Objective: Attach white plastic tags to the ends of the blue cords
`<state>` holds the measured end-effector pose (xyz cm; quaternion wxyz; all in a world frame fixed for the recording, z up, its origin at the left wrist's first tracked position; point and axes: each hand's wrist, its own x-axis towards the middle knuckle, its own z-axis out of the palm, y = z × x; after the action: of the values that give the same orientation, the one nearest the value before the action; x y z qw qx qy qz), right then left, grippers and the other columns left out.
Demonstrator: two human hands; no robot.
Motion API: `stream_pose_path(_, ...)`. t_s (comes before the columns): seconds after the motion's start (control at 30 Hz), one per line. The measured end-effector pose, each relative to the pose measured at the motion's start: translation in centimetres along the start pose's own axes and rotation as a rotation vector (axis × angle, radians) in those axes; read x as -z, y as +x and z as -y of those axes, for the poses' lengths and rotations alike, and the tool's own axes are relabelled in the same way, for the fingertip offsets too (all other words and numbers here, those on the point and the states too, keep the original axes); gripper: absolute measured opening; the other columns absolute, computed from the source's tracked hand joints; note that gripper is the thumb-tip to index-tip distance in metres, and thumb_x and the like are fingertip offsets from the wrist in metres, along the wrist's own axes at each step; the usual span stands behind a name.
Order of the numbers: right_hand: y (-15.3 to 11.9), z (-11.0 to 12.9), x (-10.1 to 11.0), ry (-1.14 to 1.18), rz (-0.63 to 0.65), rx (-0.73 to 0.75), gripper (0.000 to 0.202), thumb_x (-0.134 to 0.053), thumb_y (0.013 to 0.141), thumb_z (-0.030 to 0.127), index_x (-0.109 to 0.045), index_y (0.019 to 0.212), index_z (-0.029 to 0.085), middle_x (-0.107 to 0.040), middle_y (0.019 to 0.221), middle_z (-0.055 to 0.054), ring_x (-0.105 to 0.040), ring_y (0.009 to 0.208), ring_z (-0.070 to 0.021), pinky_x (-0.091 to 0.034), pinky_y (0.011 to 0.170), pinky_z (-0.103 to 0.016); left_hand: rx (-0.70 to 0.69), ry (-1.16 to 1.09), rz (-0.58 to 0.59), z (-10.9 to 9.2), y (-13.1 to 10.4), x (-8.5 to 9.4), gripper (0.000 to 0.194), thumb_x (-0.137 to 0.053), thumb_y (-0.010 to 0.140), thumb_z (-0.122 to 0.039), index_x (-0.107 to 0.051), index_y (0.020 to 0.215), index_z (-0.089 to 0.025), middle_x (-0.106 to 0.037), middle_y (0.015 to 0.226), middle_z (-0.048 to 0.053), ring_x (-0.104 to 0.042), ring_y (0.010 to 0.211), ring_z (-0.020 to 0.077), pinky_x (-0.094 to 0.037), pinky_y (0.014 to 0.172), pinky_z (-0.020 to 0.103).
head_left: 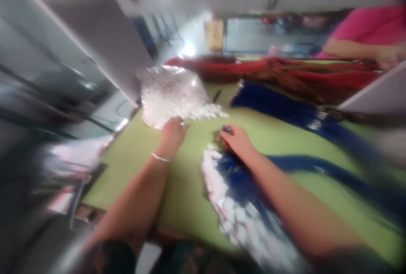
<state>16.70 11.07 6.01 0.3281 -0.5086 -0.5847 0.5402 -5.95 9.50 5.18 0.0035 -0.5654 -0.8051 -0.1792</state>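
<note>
My left hand (174, 132), with a bracelet at its wrist, is at the front edge of a clear plastic bag (173, 90) of small white pieces. A small white piece shows at its closed fingertips. To the right, my right hand (233, 136) is closed around the end of a dark blue wire (227, 129). Below it lies a bundle of blue wires (237, 176) with many white pieces (226, 215) along its left side. More loose white pieces (212, 110) spill from the bag.
Another blue wire bundle (275, 105) lies at the back right of the green table (127, 164). Red and brown wires (253, 67) run along the far edge. A person in a pink top (368, 28) is across the table.
</note>
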Motion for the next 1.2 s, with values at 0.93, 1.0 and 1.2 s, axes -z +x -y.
stream_pose_path(0.93,0.5,-0.7,0.4,-0.238,-0.012,0.255,0.012,-0.057,0.065,0.026,-0.063,0.066,0.016,-0.062,0.064,0.0,-0.053,0.065,-0.0142,-0.042,0.061,-0.024,0.098,-1.047,0.41,-5.8,-4.6,-1.5,0.017,-0.07,0.068,-0.028,-0.073,0.078,-0.016,-0.066,0.063,0.003,-0.055,0.057,0.0121,-0.046,0.057,0.024)
stream_pose_path(1.0,0.4,-0.8,0.4,-0.227,-0.018,0.227,0.013,-0.058,0.066,0.027,-0.063,0.065,0.015,-0.062,0.062,0.0,-0.053,0.063,-0.014,-0.042,0.06,-0.024,0.105,-1.048,0.423,-5.8,-4.5,-1.6,0.016,-0.07,0.069,-0.028,-0.073,0.079,-0.015,-0.066,0.063,0.003,-0.054,0.056,0.0116,-0.045,0.057,0.023)
stream_pose_path(1.2,0.4,-0.6,0.4,-0.212,-0.006,0.139,0.013,-0.057,0.067,0.027,-0.064,0.065,0.016,-0.061,0.059,0.0,-0.052,0.061,-0.014,-0.042,0.061,-0.025,0.132,-1.139,0.485,-5.4,-4.3,-2.0,0.015,-0.072,0.068,-0.026,-0.072,0.078,-0.014,-0.065,0.062,0.002,-0.053,0.054,0.0097,-0.045,0.058,0.024)
